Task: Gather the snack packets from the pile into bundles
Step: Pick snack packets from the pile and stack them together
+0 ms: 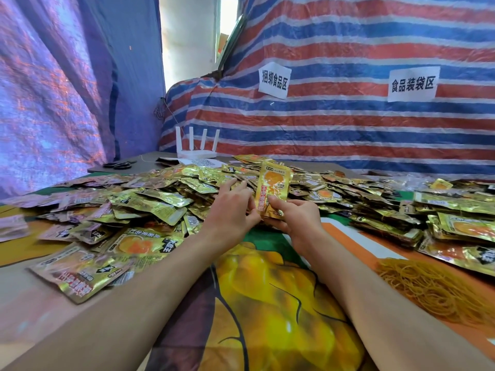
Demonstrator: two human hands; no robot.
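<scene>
Striped tarpaulin (348, 129) walled the space behind the desk (16, 285). A pile of gold snack packets (160, 199) lay spread across the desk's middle and left. The right grip (297, 215) was clamped on the lower end of one upright packet (273, 183), raised at the pile's near edge. The left grip (230, 212) touched that packet's lower left edge, but whether it pinched could not be determined. Rubber bands (434, 290) lay heaped near right.
</scene>
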